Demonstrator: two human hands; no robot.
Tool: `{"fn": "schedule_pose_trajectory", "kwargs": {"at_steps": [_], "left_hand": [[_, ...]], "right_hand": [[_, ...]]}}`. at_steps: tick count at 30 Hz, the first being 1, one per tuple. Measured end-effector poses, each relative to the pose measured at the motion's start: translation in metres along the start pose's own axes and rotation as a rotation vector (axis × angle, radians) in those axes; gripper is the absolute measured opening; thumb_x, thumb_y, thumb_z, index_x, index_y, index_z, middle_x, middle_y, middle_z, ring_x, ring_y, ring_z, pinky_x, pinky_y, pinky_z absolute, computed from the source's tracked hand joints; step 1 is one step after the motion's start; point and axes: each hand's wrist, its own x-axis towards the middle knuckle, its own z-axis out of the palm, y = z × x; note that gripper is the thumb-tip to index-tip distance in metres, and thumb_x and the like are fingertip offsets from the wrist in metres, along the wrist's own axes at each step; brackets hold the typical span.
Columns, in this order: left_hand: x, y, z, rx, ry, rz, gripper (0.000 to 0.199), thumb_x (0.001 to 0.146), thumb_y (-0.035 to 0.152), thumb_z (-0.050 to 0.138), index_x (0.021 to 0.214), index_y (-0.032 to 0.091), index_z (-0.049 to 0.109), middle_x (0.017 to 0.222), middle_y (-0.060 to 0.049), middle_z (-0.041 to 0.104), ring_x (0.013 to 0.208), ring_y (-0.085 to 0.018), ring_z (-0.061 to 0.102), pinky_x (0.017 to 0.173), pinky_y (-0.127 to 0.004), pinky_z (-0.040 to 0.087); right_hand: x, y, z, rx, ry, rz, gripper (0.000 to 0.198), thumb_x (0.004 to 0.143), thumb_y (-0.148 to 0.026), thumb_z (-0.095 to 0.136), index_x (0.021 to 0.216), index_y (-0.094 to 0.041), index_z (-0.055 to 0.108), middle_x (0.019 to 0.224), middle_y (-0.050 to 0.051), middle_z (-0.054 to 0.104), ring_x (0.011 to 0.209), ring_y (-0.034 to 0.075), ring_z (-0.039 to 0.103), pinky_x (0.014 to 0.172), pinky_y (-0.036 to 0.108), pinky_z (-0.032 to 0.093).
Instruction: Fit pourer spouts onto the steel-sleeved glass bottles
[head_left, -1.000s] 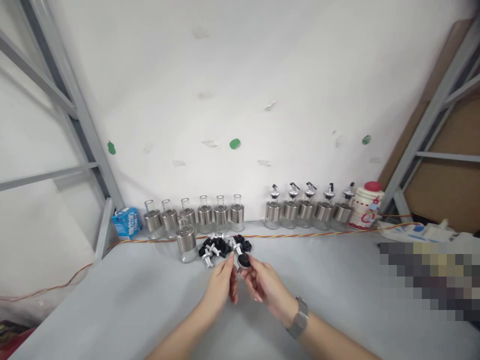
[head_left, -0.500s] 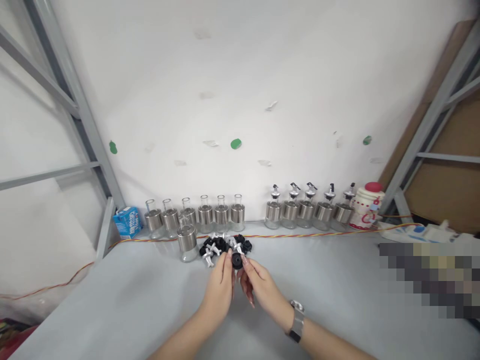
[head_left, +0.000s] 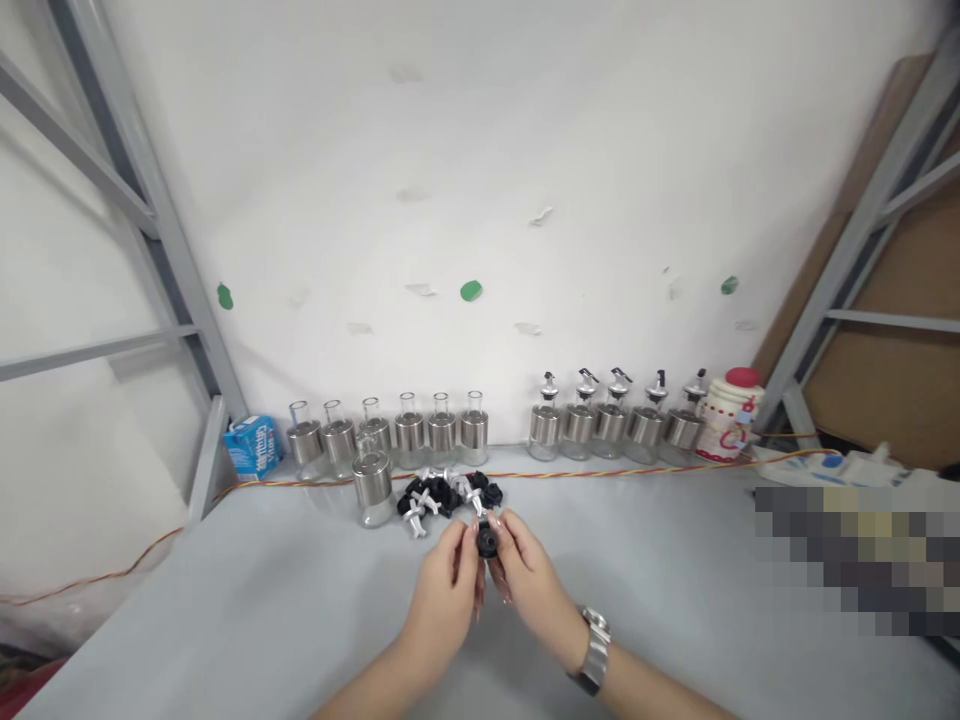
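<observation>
Over the grey table, my left hand [head_left: 444, 582] and my right hand [head_left: 534, 572] come together around a black round stopper [head_left: 487, 542]. Both hands are closed, fingers and thumbs pressing its sides, and its ringed face is turned toward me. Whether a spout is joined to its far side is hidden. Just beyond my fingers lies a pile of silver pour spouts [head_left: 415, 520] and black stoppers [head_left: 493, 494]. Left of the pile stands an uncapped glass bottle [head_left: 373, 482] with a metal sleeve.
Several uncapped bottles [head_left: 409, 432] line the wall at left. Several bottles with pour spouts [head_left: 545, 425] stand at right beside a cream jar [head_left: 731, 415] with a red lid. A blue carton [head_left: 253, 448] is at far left. A twisted cable [head_left: 525, 475] crosses the table's back.
Both hands have shifted slightly right and toward me with the black stopper. The bottles and the pile stay in place.
</observation>
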Motion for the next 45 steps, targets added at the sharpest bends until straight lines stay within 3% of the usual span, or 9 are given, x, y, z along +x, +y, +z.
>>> {"fn": "schedule_pose_trajectory", "kwargs": {"at_steps": [7, 14, 17, 22, 24, 31, 36, 40, 45], "left_hand": [[0.005, 0.000, -0.002, -0.070, 0.027, -0.005, 0.036, 0.082, 0.049, 0.033, 0.062, 0.020, 0.040, 0.043, 0.007, 0.037, 0.039, -0.009, 0.039, 0.039, -0.019, 0.034], [0.006, 0.003, -0.004, -0.177, 0.049, -0.013, 0.042, 0.081, 0.053, 0.030, 0.068, 0.017, 0.047, 0.047, 0.003, 0.047, 0.041, -0.010, 0.044, 0.040, -0.021, 0.036], [0.008, 0.003, -0.005, -0.153, 0.053, -0.010, 0.044, 0.080, 0.053, 0.031, 0.066, 0.016, 0.050, 0.048, 0.002, 0.049, 0.041, -0.010, 0.046, 0.040, -0.021, 0.037], [0.017, 0.000, -0.009, -0.113, -0.017, -0.176, 0.058, 0.076, 0.061, 0.026, 0.052, 0.015, 0.049, 0.042, -0.002, 0.051, 0.036, -0.012, 0.049, 0.036, -0.022, 0.035], [0.019, -0.001, -0.010, -0.140, -0.036, -0.205, 0.058, 0.075, 0.063, 0.025, 0.056, 0.014, 0.050, 0.043, -0.002, 0.052, 0.036, -0.013, 0.051, 0.036, -0.022, 0.035], [0.014, -0.005, -0.007, -0.147, 0.009, -0.079, 0.048, 0.076, 0.059, 0.032, 0.066, 0.016, 0.049, 0.045, 0.003, 0.048, 0.038, -0.009, 0.047, 0.038, -0.019, 0.036], [0.014, -0.006, -0.008, -0.054, 0.041, -0.080, 0.045, 0.079, 0.056, 0.027, 0.061, 0.018, 0.044, 0.045, 0.005, 0.041, 0.039, -0.010, 0.042, 0.040, -0.020, 0.032], [0.011, -0.002, -0.012, 0.215, 0.145, 0.078, 0.036, 0.082, 0.047, 0.032, 0.061, 0.020, 0.043, 0.051, 0.004, 0.040, 0.048, -0.011, 0.039, 0.048, -0.022, 0.029], [0.005, 0.004, -0.015, 0.488, 0.053, 0.240, 0.026, 0.081, 0.040, 0.040, 0.064, 0.021, 0.046, 0.056, 0.001, 0.049, 0.054, -0.014, 0.044, 0.054, -0.025, 0.027]], "right_hand": [[0.014, 0.013, -0.002, 0.228, -0.068, 0.162, 0.042, 0.070, -0.062, 0.044, 0.071, -0.021, 0.039, 0.036, -0.012, 0.031, 0.027, 0.003, 0.021, 0.027, 0.016, 0.019], [0.016, 0.005, -0.002, 0.388, -0.124, 0.278, 0.041, 0.068, -0.059, 0.051, 0.072, -0.019, 0.043, 0.038, -0.008, 0.042, 0.028, 0.004, 0.030, 0.029, 0.016, 0.020], [0.015, 0.004, -0.004, 0.269, -0.087, 0.223, 0.041, 0.070, -0.061, 0.046, 0.072, -0.020, 0.043, 0.041, -0.008, 0.043, 0.029, 0.006, 0.032, 0.030, 0.018, 0.021], [0.014, -0.003, -0.015, -0.214, -0.015, -0.110, 0.032, 0.077, -0.049, 0.046, 0.069, -0.019, 0.051, 0.053, -0.004, 0.047, 0.045, 0.008, 0.041, 0.043, 0.020, 0.032], [0.016, -0.004, -0.018, -0.254, -0.003, -0.137, 0.030, 0.076, -0.048, 0.048, 0.069, -0.019, 0.052, 0.055, -0.003, 0.049, 0.047, 0.008, 0.041, 0.044, 0.020, 0.032], [0.025, 0.008, -0.015, 0.242, -0.035, 0.297, 0.032, 0.073, -0.048, 0.043, 0.058, -0.020, 0.039, 0.034, -0.011, 0.032, 0.026, 0.004, 0.024, 0.029, 0.018, 0.021], [0.021, 0.005, -0.014, 0.266, -0.025, 0.333, 0.027, 0.073, -0.040, 0.042, 0.057, -0.019, 0.039, 0.033, -0.010, 0.032, 0.026, 0.004, 0.023, 0.028, 0.017, 0.019], [0.021, 0.004, -0.014, 0.271, 0.005, 0.329, 0.029, 0.073, -0.044, 0.044, 0.057, -0.019, 0.038, 0.033, -0.010, 0.033, 0.026, 0.004, 0.025, 0.027, 0.016, 0.019], [0.017, 0.008, -0.006, 0.275, -0.057, 0.259, 0.036, 0.072, -0.055, 0.046, 0.071, -0.019, 0.040, 0.036, -0.010, 0.039, 0.027, 0.006, 0.033, 0.027, 0.016, 0.024]]}}
